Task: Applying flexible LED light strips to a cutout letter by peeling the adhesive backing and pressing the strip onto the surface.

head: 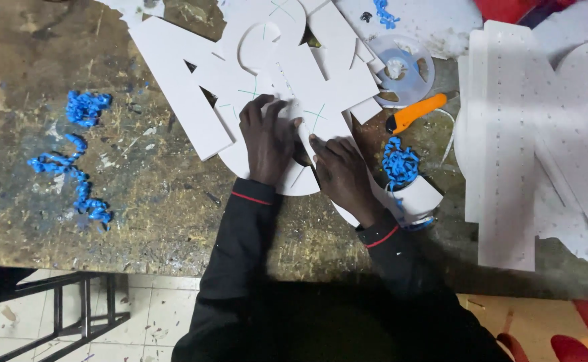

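My left hand (267, 137) presses flat on a white foam-board cut-out (287, 74) made of large joined letter shapes, lying on a worn workbench (153, 194). My right hand (343, 175) rests beside it on the lower edge of the same cut-out, index finger stretched toward the left hand's thumb. Whether a small strip is pinched between them I cannot tell. Both arms wear black sleeves with a red cuff line.
An orange utility knife (414, 112) lies right of my hands, next to an empty tape reel (401, 70). A white roll (418, 198) holds a curl of blue backing tape (400, 164). More blue curls (72, 171) lie left. Large white letters (542, 141) fill the right. A metal stool (72, 312) stands below.
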